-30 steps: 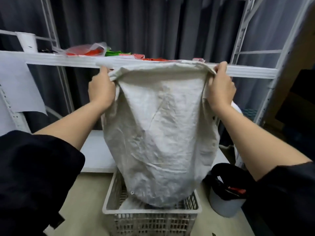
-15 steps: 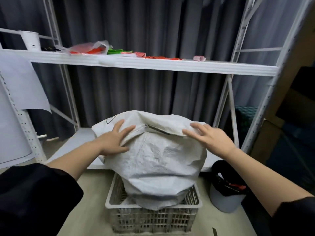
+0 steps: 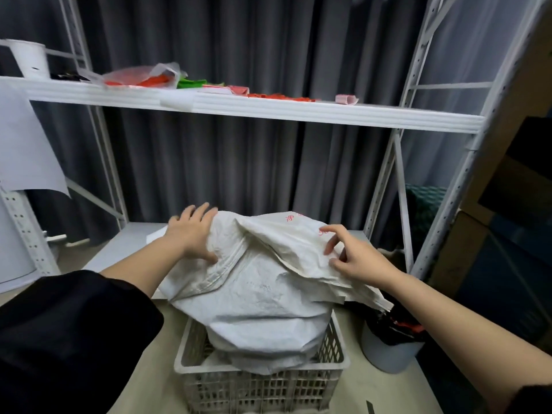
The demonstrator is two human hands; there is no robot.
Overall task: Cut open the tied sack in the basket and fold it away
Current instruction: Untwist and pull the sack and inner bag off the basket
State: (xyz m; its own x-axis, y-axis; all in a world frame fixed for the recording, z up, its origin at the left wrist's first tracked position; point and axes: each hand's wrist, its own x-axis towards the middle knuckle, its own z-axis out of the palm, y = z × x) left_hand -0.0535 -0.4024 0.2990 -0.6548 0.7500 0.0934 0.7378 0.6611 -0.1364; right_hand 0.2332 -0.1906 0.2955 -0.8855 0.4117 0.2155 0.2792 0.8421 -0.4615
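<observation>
A large white woven sack [image 3: 263,291] lies crumpled and puffed up on top of the white slotted basket [image 3: 260,386] on the floor. Its top flap is folded over and carries red print near the far edge. My left hand [image 3: 192,234] rests flat on the sack's left side, thumb pressed into a fold, fingers spread. My right hand [image 3: 355,256] hovers on the right flap with fingers curled apart, fingertips touching the fabric. What lies inside the basket under the sack is hidden.
A white metal rack stands behind, its upper shelf [image 3: 298,112] holding red and green packets and a white cup [image 3: 30,59]. A grey bucket with a black liner [image 3: 391,345] sits right of the basket. Cardboard boxes [image 3: 507,234] stack at right.
The sack, held up high by its top corners a second ago, has been lowered and collapsed onto the basket. Both hands let go of the corners and now press on its folded top.
</observation>
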